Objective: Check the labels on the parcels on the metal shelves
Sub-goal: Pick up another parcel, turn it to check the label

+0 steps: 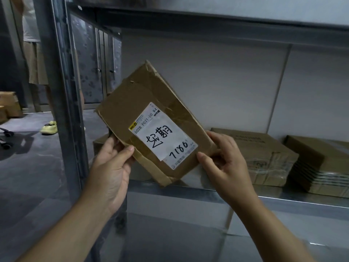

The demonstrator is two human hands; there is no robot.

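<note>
A flat brown cardboard parcel [139, 103] is held tilted above the front edge of the metal shelf [273, 194]. Its white label [163, 136] faces me, with handwritten marks and "7186". My left hand [111, 167] grips the parcel's lower left edge, thumb on the front. My right hand [224, 159] holds the lower right corner, thumb on the front beside the label. Two more cardboard parcels lie on the shelf to the right: one flat box [264, 154] and a banded one [319, 167].
A shelf upright [62, 91] stands at the left. Another shelf board [207, 14] runs overhead. A further box [100, 146] sits behind my left hand. On the floor at the far left are cartons [9, 106], a yellow shoe [49, 127] and a person's legs [35, 59].
</note>
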